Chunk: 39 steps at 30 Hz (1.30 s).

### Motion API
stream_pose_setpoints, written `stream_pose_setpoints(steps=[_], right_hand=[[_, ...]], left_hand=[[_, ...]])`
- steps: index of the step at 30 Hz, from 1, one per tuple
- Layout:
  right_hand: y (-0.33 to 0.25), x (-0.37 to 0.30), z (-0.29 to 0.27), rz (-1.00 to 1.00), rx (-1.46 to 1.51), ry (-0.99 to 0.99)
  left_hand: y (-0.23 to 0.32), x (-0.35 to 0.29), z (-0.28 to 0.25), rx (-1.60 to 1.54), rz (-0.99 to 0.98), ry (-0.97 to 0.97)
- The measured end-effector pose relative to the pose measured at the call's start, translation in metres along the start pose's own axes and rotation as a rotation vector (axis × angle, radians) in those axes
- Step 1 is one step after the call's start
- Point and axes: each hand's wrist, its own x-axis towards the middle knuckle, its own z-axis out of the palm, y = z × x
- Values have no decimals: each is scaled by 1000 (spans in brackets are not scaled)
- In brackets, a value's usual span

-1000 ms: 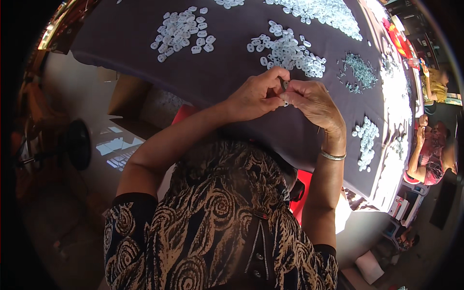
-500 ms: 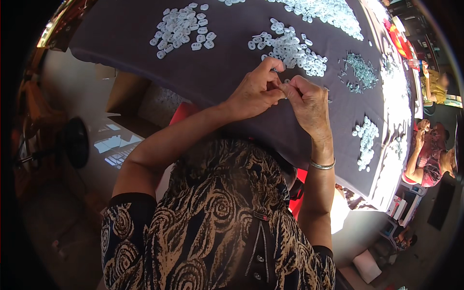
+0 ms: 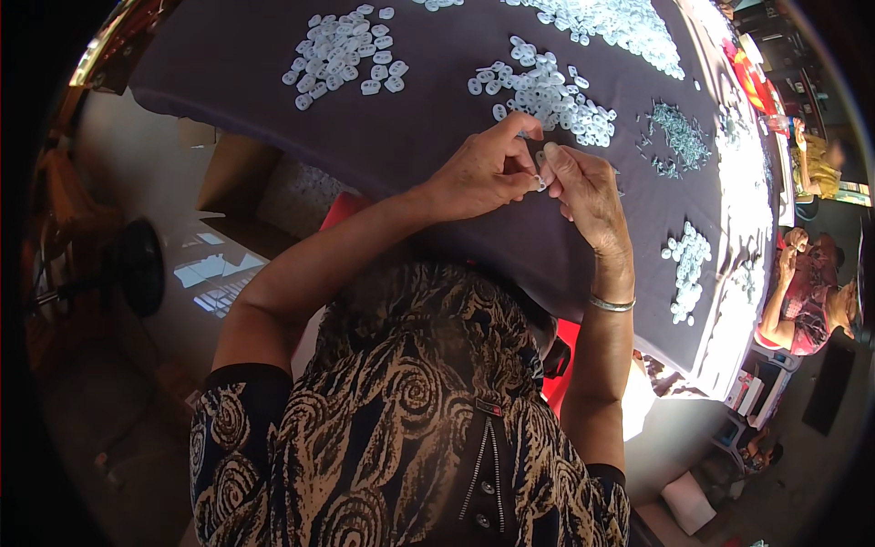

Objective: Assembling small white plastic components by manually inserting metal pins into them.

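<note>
My left hand [image 3: 481, 175] is closed in a pinch on a small white plastic piece [image 3: 541, 183], held above the near edge of a dark cloth-covered table [image 3: 419, 100]. Beside it, my right hand [image 3: 591, 199] has its thumb and fingers together at the same piece. Whether the right fingers grip it or something smaller cannot be made out. Just beyond my hands lies a heap of white oval plastic pieces with holes [image 3: 556, 96]. To the right of that is a pile of small metal pins or screws [image 3: 679, 137].
More white oval pieces [image 3: 339, 56] lie at the far left, and a large heap [image 3: 624, 36] at the back. Small white parts [image 3: 688, 269] sit to the right. A cardboard box [image 3: 239, 173] stands below the table's left edge. Another person [image 3: 811, 296] sits at right.
My right hand has drawn slightly right and down, its thumb lifting away from the left fingertips. The white piece now shows between my hands.
</note>
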Motion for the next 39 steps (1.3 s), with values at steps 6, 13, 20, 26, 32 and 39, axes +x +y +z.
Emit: stream_pose_setpoints(steps=[6, 13, 20, 26, 32, 39], right_hand=[[-2, 2, -1, 62, 53, -21], [1, 0, -2, -39, -45, -47], [9, -1, -3, -92, -147, -41], [14, -2, -1, -78, -39, -34], [17, -7, 12, -157, -102, 147], [13, -8, 27, -190, -91, 295]], left_hand=[[1, -1, -1, -41, -18, -25], [4, -2, -1, -43, -7, -31], [5, -2, 1, -43, 6, -11], [3, -3, 4, -52, 33, 31], [4, -3, 6, -116, 15, 94], [1, -3, 7, -118, 43, 143]])
